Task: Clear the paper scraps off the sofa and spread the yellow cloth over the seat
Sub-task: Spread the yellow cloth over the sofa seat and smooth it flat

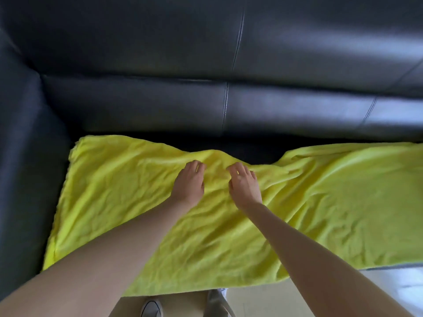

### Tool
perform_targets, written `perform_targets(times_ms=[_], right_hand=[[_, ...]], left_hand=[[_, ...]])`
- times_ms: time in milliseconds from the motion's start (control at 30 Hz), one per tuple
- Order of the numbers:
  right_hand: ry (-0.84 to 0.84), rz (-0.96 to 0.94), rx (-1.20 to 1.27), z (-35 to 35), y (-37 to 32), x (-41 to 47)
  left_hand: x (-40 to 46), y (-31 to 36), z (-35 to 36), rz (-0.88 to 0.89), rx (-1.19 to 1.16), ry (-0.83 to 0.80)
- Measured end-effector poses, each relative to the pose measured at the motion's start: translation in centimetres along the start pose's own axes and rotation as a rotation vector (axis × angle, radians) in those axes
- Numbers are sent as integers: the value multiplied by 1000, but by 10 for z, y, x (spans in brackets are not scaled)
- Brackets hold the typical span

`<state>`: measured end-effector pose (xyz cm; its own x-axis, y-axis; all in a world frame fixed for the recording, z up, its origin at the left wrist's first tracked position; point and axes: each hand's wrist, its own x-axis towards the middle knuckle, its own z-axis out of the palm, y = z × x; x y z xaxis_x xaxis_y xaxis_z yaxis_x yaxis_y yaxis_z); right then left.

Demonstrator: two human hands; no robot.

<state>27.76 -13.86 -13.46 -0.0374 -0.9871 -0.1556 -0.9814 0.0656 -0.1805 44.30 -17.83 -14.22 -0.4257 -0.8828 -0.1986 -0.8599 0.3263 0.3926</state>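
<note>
The yellow cloth lies rumpled across the black leather sofa seat, its far edge bunched just ahead of the fingertips. The left hand and right hand rest on it side by side, fingers curled into the fabric; whether they pinch it I cannot tell.

One yellow cloth, one black sofa, two hands: left hand, right hand, and one shoe.
</note>
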Motion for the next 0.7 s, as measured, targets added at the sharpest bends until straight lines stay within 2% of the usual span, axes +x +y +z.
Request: perform_targets(times_ms=[167,333,500,567,633,700], right_hand=[[-67,110,30,-25,98,51],[-242,50,-66,-29,169,82],[-480,-58,-355,-22,204,105],[-532,-70,-444,-22,208,107],[-567,-40,-469,-24,211,110],[-628,-20,-494,-26,212,113]], left_hand=[[82,44,7,68,-26,-13],[128,37,11,-102,-5,-140],[140,13,17,-134,143,-339],[138,9,18,-163,87,-378],[136,8,16,-206,-6,-501],[134,7,10,-189,35,-647]])
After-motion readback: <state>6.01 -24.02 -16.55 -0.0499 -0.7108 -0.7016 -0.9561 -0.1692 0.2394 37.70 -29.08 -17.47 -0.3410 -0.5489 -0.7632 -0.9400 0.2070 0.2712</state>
